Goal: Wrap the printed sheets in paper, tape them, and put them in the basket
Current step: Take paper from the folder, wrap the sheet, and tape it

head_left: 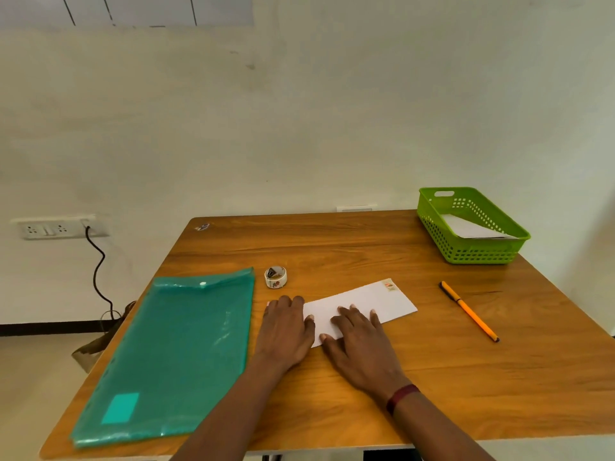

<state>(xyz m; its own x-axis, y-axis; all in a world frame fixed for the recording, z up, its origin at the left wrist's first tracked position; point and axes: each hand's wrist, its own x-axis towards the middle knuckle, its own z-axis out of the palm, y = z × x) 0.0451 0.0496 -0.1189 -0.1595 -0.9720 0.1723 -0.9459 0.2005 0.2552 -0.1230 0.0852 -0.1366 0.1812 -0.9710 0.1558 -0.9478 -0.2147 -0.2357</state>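
- Wooden table (332, 394): the reference surface; every item below sits on it.
- Green plastic folder (173, 354): flat on the table's left side, snap flap closed, lying at a slant.
- Green basket (479, 254): at the table's far right corner, with a white folded packet (466, 227) inside (contents not legible).
- Left hand (286, 331): palm down, fingers spread, flat on the table's centre and pressing the left end of the wrapped sheets (372, 304); it grasps nothing.
- Right hand (359, 341): likewise flat and open on the packet's near edge, a dark red band (401, 397) at the wrist.
- The wrapped sheets: a white folded strip at table centre, patterned sticker at its far right corner.
- Orange pen (469, 311): right of centre.
- Tape roll (276, 277): just beyond the left hand.
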